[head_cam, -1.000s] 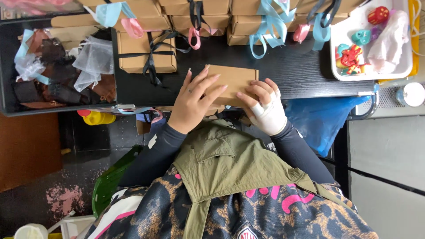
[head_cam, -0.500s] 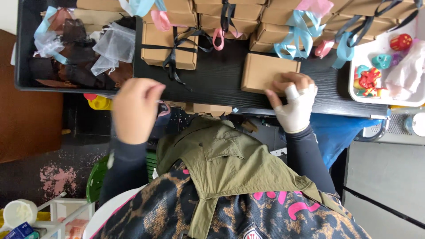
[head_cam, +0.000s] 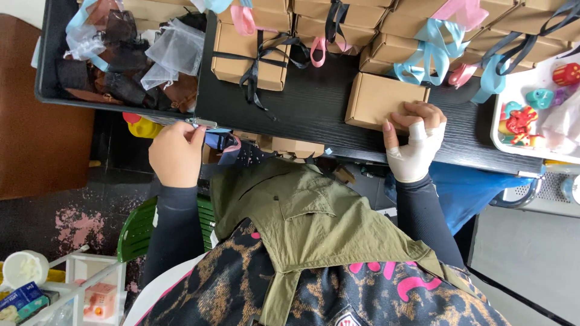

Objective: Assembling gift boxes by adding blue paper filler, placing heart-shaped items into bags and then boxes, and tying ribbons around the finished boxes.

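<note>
Head view, looking down on a dark tabletop (head_cam: 314, 111). At the far left, a black tray (head_cam: 45, 72) holds small sheer pouches (head_cam: 172, 51) in white, black and brown. At the right edge, a white tray (head_cam: 504, 142) holds small coloured toys (head_cam: 521, 119) in red, teal and purple. Along the far edge stand rows of brown cardboard boxes (head_cam: 399, 30), tied with ribbons in black, pink and light blue; one such box with a black ribbon (head_cam: 249, 51) stands nearer, left of centre. A plain brown box (head_cam: 380, 96), without ribbon, lies at the near right. The right hand (head_cam: 414, 145), bandaged in white, grasps this box at its near edge, fingers curled over the top. The left hand (head_cam: 178, 151) is clenched at the tabletop's near edge, pinching a small metal clip (head_cam: 199, 123) beside dark and pink ribbons (head_cam: 226, 145).
</note>
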